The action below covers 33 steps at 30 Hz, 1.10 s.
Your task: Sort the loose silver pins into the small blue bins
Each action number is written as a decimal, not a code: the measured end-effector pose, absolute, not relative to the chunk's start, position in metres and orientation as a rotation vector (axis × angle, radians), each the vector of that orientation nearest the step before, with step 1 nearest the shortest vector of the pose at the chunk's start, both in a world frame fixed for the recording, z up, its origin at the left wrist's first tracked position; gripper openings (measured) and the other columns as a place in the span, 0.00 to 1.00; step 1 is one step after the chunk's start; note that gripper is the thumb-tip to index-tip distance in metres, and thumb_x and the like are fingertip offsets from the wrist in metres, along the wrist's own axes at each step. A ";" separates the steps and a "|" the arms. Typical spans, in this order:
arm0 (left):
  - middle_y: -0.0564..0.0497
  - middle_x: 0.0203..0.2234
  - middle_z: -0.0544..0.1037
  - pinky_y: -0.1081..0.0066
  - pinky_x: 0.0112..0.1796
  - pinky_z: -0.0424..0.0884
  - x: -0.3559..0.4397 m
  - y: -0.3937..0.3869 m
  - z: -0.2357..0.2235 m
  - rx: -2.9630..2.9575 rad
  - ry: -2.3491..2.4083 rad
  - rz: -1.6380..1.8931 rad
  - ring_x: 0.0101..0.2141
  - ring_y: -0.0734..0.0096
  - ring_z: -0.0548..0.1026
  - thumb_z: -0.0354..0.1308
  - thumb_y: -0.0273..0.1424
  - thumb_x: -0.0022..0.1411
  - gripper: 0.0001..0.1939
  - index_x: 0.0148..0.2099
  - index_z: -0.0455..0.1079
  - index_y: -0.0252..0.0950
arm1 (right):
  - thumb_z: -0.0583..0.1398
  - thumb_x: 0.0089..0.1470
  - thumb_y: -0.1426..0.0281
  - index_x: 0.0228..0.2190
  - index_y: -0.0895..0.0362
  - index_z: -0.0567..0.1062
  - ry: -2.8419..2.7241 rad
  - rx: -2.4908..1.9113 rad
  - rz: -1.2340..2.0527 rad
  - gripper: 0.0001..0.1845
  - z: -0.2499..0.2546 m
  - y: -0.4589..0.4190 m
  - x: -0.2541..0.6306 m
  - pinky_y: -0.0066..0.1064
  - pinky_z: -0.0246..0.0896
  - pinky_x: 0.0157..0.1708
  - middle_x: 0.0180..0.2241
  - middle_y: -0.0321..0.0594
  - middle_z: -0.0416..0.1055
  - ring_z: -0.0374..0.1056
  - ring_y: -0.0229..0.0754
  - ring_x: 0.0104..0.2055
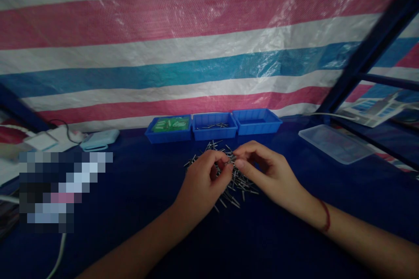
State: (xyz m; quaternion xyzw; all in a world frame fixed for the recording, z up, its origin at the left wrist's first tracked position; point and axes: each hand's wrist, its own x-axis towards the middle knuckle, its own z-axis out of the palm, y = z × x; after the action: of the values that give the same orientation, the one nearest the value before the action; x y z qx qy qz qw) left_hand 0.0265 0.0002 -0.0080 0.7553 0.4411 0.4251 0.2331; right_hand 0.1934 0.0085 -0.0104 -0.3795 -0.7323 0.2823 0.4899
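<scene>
A loose pile of thin, rivet-like metal pins [240, 179] lies on the dark blue tabletop, partly hidden by both hands. Over its left side, my left hand [205, 178] is closed, thumb and forefinger pinched on a small metal pin [230, 160]. From the right, my right hand [269, 173] also pinches with thumb and forefinger at that spot, its fingertips almost meeting the left ones. The held piece is small and mostly covered, so its exact shape cannot be made out. A dark red cord circles my right wrist.
Behind the pile stand three blue bins: the left bin [149, 134] with a green bag [170, 124], the middle bin [214, 133] with several pins, and the right bin [258, 128]. A clear plastic lid [337, 143] lies right; a light blue case [100, 139] and cable [60, 253] are left.
</scene>
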 end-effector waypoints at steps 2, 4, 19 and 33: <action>0.56 0.24 0.69 0.76 0.25 0.61 0.026 0.000 -0.008 2.157 1.214 1.156 0.21 0.79 0.63 0.54 0.27 0.59 0.02 0.32 0.65 0.35 | 0.60 0.53 0.67 0.32 0.55 0.73 -1.800 -0.920 0.675 0.05 -0.010 0.008 0.194 0.29 0.60 0.29 0.29 0.35 0.69 0.65 0.36 0.30; 0.56 0.25 0.69 0.75 0.26 0.62 0.025 0.001 -0.009 2.218 1.216 1.157 0.22 0.79 0.64 0.54 0.27 0.59 0.02 0.33 0.65 0.36 | 0.59 0.54 0.68 0.31 0.56 0.73 -1.815 -0.918 0.672 0.05 -0.010 0.007 0.194 0.29 0.60 0.30 0.28 0.36 0.69 0.66 0.36 0.31; 0.55 0.26 0.69 0.75 0.28 0.64 0.014 0.005 -0.001 2.394 1.083 1.117 0.24 0.78 0.67 0.54 0.29 0.60 0.02 0.37 0.65 0.36 | 0.52 0.59 0.64 0.32 0.57 0.71 -1.947 -0.907 0.898 0.12 -0.013 0.011 0.191 0.29 0.60 0.32 0.29 0.37 0.68 0.64 0.37 0.31; 0.55 0.24 0.72 0.74 0.25 0.62 -0.007 0.030 -0.011 2.378 1.312 1.021 0.21 0.76 0.68 0.50 0.31 0.61 0.15 0.50 0.62 0.34 | 0.51 0.58 0.66 0.32 0.59 0.71 -2.114 -1.178 -0.186 0.13 0.008 0.124 0.167 0.37 0.61 0.34 0.32 0.48 0.71 0.68 0.46 0.33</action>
State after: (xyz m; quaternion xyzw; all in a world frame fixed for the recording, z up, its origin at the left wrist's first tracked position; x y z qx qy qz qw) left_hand -0.0065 0.0295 -0.0105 0.8136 0.4489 0.3494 0.1200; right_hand 0.1666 0.1241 0.0082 -0.4547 -0.8160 -0.0718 0.3496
